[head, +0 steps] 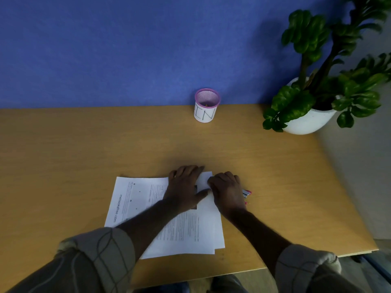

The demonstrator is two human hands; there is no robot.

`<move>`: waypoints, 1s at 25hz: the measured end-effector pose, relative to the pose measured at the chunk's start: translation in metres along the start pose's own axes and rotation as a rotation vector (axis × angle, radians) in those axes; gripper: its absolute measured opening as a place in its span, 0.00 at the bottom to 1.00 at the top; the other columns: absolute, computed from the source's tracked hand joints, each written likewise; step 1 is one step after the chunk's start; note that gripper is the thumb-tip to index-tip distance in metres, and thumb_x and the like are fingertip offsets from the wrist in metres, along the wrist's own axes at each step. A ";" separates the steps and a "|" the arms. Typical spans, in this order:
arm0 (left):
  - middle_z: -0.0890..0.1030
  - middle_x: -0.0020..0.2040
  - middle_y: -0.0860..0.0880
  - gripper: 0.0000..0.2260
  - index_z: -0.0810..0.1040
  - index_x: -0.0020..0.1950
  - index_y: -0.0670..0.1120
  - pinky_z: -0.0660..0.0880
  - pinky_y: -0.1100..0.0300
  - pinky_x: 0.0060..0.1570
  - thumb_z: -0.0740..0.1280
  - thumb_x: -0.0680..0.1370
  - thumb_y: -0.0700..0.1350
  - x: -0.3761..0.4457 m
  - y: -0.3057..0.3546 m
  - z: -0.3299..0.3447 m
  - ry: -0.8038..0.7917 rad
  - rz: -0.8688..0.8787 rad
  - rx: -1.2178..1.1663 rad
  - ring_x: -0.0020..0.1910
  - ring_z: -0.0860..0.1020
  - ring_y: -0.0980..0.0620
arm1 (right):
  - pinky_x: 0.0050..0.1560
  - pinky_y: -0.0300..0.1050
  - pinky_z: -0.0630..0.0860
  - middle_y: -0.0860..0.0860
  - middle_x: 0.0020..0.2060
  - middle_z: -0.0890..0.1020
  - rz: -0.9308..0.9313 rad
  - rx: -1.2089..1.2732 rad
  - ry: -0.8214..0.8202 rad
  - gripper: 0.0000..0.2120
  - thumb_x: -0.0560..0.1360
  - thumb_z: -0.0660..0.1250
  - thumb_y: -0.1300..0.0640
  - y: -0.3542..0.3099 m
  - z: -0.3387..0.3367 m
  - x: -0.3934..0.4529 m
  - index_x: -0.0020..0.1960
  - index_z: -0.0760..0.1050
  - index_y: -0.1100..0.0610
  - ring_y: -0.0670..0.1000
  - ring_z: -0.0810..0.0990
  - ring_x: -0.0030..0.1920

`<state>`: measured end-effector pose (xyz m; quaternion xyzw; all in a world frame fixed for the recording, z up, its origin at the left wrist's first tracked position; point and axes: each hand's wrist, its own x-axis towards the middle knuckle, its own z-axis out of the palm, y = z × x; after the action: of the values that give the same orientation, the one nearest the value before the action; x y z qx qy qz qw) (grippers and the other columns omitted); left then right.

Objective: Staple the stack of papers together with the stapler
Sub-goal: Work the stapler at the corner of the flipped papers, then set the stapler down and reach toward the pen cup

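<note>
A stack of white printed papers (135,199) lies on the wooden desk (63,149), slightly fanned at the near right corner. My left hand (184,187) rests flat on the stack's far right part, fingers spread. My right hand (227,191) lies just to its right, curled over the far right corner of the papers and covering a pink and silver stapler (246,193), of which only the rear end shows past the hand. Whether the stapler's jaw is around the papers is hidden by the hand.
A pink mesh pen cup (206,106) with a white label stands at the back of the desk against the blue wall. A potted green plant in a white pot (309,121) sits at the back right corner. The desk's right edge runs diagonally near the stapler side.
</note>
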<state>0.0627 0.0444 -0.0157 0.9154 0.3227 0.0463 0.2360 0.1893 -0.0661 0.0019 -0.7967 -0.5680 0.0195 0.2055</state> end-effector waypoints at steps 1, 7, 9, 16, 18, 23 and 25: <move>0.76 0.70 0.51 0.32 0.70 0.72 0.53 0.64 0.47 0.68 0.65 0.73 0.67 0.008 -0.002 -0.004 -0.027 -0.019 -0.037 0.69 0.72 0.47 | 0.43 0.48 0.74 0.51 0.39 0.83 0.013 0.055 0.013 0.05 0.72 0.70 0.64 0.001 0.000 0.002 0.44 0.81 0.56 0.52 0.78 0.42; 0.83 0.44 0.48 0.12 0.81 0.46 0.44 0.75 0.56 0.44 0.76 0.72 0.51 0.036 -0.005 -0.027 -0.215 -0.237 -0.429 0.44 0.80 0.48 | 0.42 0.45 0.76 0.49 0.39 0.85 0.117 0.187 0.037 0.03 0.71 0.72 0.63 0.001 0.004 0.006 0.43 0.82 0.56 0.49 0.78 0.40; 0.82 0.40 0.49 0.11 0.80 0.41 0.43 0.75 0.55 0.41 0.76 0.73 0.49 0.036 -0.004 -0.029 -0.240 -0.262 -0.452 0.41 0.80 0.49 | 0.42 0.45 0.76 0.49 0.38 0.85 0.145 0.179 0.013 0.02 0.71 0.73 0.61 -0.001 0.003 0.009 0.41 0.83 0.56 0.48 0.78 0.40; 0.84 0.46 0.45 0.08 0.84 0.49 0.39 0.77 0.57 0.42 0.74 0.75 0.44 0.039 -0.004 -0.037 -0.322 -0.420 -0.652 0.42 0.81 0.49 | 0.40 0.48 0.79 0.49 0.40 0.85 0.456 0.433 -0.085 0.03 0.72 0.71 0.59 -0.010 0.010 0.021 0.41 0.84 0.57 0.49 0.79 0.41; 0.85 0.50 0.43 0.11 0.84 0.53 0.38 0.79 0.54 0.50 0.74 0.75 0.43 0.043 -0.006 -0.038 -0.312 -0.478 -0.693 0.46 0.82 0.48 | 0.35 0.46 0.79 0.50 0.39 0.85 0.515 0.566 -0.108 0.04 0.73 0.70 0.60 -0.010 0.010 0.026 0.43 0.84 0.57 0.49 0.81 0.38; 0.85 0.50 0.44 0.12 0.84 0.52 0.39 0.79 0.51 0.52 0.72 0.76 0.47 0.049 -0.014 -0.034 -0.217 -0.471 -0.571 0.48 0.83 0.46 | 0.40 0.37 0.76 0.47 0.42 0.84 0.588 0.733 -0.065 0.04 0.74 0.71 0.61 -0.008 0.006 0.035 0.48 0.84 0.56 0.45 0.81 0.43; 0.85 0.49 0.44 0.12 0.84 0.51 0.40 0.78 0.52 0.51 0.71 0.77 0.49 0.050 -0.020 -0.035 -0.141 -0.462 -0.469 0.49 0.83 0.45 | 0.43 0.39 0.77 0.47 0.42 0.85 0.577 0.720 -0.006 0.05 0.74 0.71 0.61 -0.004 0.004 0.040 0.49 0.84 0.56 0.45 0.82 0.44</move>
<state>0.0820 0.1028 0.0027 0.7397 0.4851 0.0011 0.4663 0.1989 -0.0269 0.0074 -0.8001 -0.2805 0.2742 0.4539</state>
